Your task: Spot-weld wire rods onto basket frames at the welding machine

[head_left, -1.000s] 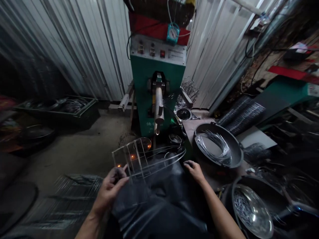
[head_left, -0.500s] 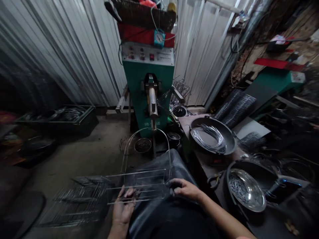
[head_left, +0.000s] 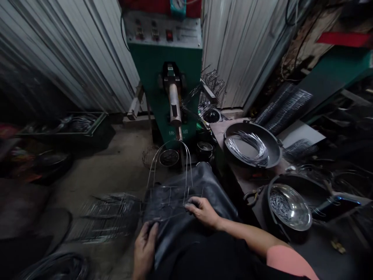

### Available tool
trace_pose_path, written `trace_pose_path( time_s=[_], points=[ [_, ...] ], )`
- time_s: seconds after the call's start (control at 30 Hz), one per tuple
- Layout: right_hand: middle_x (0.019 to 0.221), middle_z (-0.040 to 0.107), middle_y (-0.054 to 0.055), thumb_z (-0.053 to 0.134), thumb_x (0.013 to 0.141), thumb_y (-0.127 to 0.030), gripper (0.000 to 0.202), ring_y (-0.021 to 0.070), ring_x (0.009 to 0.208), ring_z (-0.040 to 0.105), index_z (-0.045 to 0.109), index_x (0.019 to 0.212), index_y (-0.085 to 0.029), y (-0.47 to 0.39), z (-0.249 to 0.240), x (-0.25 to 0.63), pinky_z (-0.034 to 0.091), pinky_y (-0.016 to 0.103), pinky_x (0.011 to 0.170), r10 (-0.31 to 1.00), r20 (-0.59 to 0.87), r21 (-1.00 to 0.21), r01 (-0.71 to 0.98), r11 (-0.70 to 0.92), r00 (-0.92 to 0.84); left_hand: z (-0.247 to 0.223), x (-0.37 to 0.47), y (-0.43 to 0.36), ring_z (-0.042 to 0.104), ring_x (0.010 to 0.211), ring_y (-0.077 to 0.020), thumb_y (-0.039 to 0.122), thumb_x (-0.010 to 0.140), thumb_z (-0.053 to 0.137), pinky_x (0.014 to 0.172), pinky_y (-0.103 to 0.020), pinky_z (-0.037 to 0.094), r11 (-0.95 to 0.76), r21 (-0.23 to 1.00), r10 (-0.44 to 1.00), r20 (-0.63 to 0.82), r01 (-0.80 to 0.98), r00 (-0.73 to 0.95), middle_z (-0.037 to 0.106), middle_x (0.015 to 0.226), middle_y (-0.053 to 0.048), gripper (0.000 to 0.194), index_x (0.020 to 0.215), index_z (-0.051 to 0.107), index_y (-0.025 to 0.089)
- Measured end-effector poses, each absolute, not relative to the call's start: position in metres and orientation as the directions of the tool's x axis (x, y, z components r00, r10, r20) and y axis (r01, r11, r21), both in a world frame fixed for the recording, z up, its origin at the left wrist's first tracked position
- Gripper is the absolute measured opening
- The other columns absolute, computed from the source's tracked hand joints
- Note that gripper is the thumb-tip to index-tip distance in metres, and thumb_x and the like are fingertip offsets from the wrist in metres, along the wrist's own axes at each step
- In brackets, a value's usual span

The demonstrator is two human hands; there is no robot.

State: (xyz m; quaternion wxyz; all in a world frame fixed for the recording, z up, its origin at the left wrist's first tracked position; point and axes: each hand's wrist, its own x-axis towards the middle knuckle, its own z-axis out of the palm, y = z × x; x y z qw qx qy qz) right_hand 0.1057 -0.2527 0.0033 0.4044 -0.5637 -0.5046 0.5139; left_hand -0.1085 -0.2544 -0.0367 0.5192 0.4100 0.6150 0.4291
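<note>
we hold the wire frame (head_left: 187,171) above the dark apron (head_left: 215,190), our left hand (head_left: 146,238) pinching its near corner and our right hand (head_left: 202,211) its side, each grip closed on wire, probably so it sits steady, facing the green machine (head_left: 169,54).

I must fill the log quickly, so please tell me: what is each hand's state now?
Left hand: partly closed at the near edge of the wire frame; grip cannot be told.
Right hand: closed, pinching the wire frame.
</note>
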Motion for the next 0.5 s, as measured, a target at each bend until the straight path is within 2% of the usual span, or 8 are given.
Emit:
trace_pose_path(
  time_s=[0.07, 0.13, 0.23, 0.3, 0.33, 0.37, 0.43, 0.5],
  points=[
    [0.059, 0.053, -0.002, 0.053, 0.082, -0.040, 0.029, 0.0103, 0.060, 0.048, 0.058, 0.067, -0.016, -0.250, 0.003, 0.097, 0.038, 0.021, 0.059, 0.992, -0.124, -0.974, 0.193, -0.116, -0.030, -0.024, -0.101, -0.257, 0.053, 0.109, -0.0304, 0.050, 0.064, 0.067, 0.100, -0.045, 0.036, 0.058, 0.974, 0.998, -0.055, 0.221, -0.022, 0.064, 0.105, -0.010, 0.042, 0.093, 0.065, 0.020],
    [0.063, 0.058, 0.000, 0.051, 0.083, -0.038, 0.027, 0.0114, 0.062, 0.052, 0.061, 0.072, -0.015, -0.249, 0.003, 0.088, 0.041, 0.021, 0.061, 0.996, -0.071, -0.970, 0.235, -0.055, -0.059, -0.016, -0.088, -0.253, 0.052, 0.111, -0.0286, 0.050, 0.069, 0.062, 0.100, -0.044, 0.035, -0.136, 0.942, 0.986, 0.097, 0.308, 0.139, 0.061, 0.112, -0.011, 0.046, 0.105, 0.060, 0.021],
    [0.079, 0.066, 0.005, 0.046, 0.086, -0.035, 0.028, 0.0148, 0.073, 0.060, 0.066, 0.085, -0.016, -0.248, 0.007, 0.089, 0.045, 0.024, 0.070, 0.975, 0.034, -0.952, 0.291, 0.099, -0.220, -0.014, -0.070, -0.244, 0.060, 0.095, -0.0251, 0.048, 0.075, 0.057, 0.087, -0.040, 0.045, -0.138, 0.942, 0.976, 0.076, 0.306, 0.206, 0.064, 0.101, -0.010, 0.044, 0.109, 0.055, 0.019],
    [0.089, 0.069, 0.007, 0.046, 0.086, -0.036, 0.029, 0.0171, 0.081, 0.062, 0.067, 0.092, -0.017, -0.250, 0.012, 0.112, 0.046, 0.026, 0.075, 0.957, 0.070, -0.920, 0.353, 0.171, -0.283, -0.014, -0.062, -0.238, 0.060, 0.083, -0.0220, 0.047, 0.074, 0.060, 0.078, -0.036, 0.047, -0.089, 0.955, 0.991, 0.057, 0.282, 0.119, 0.063, 0.088, -0.007, 0.040, 0.103, 0.055, 0.019],
    [0.092, 0.069, 0.007, 0.047, 0.085, -0.037, 0.029, 0.0181, 0.083, 0.063, 0.068, 0.094, -0.018, -0.253, 0.014, 0.132, 0.047, 0.027, 0.076, 0.967, 0.066, -0.896, 0.413, 0.167, -0.247, -0.013, -0.060, -0.236, 0.059, 0.081, -0.0208, 0.046, 0.073, 0.062, 0.076, -0.034, 0.046, -0.065, 0.964, 0.997, 0.052, 0.256, 0.057, 0.061, 0.085, -0.005, 0.039, 0.100, 0.055, 0.019],
    [0.093, 0.069, 0.008, 0.048, 0.084, -0.037, 0.029, 0.0193, 0.085, 0.063, 0.068, 0.094, -0.019, -0.258, 0.016, 0.159, 0.047, 0.028, 0.078, 0.988, 0.059, -0.860, 0.496, 0.121, -0.140, -0.011, -0.060, -0.234, 0.058, 0.080, -0.0199, 0.045, 0.071, 0.064, 0.076, -0.032, 0.045, -0.044, 0.975, 0.999, 0.046, 0.218, -0.007, 0.060, 0.084, -0.004, 0.039, 0.099, 0.055, 0.019],
    [0.091, 0.069, 0.009, 0.046, 0.084, -0.036, 0.029, 0.0215, 0.087, 0.063, 0.069, 0.092, -0.020, -0.274, 0.017, 0.226, 0.046, 0.032, 0.080, 0.967, 0.053, -0.732, 0.668, -0.131, 0.249, -0.006, -0.064, -0.230, 0.056, 0.081, -0.0189, 0.044, 0.070, 0.067, 0.076, -0.029, 0.043, -0.016, 0.994, 0.992, 0.028, 0.107, -0.121, 0.059, 0.085, -0.004, 0.038, 0.097, 0.056, 0.019],
    [0.082, 0.069, 0.012, 0.047, 0.081, -0.033, 0.027, 0.0238, 0.081, 0.064, 0.070, 0.085, -0.020, -0.297, 0.013, 0.302, 0.047, 0.035, 0.077, 0.813, 0.067, -0.490, 0.729, -0.479, 0.579, -0.001, -0.070, -0.225, 0.055, 0.081, -0.0182, 0.046, 0.073, 0.064, 0.077, -0.028, 0.041, -0.009, 1.000, 0.980, 0.006, -0.014, -0.198, 0.059, 0.086, -0.003, 0.036, 0.097, 0.057, 0.020]
  ],
)
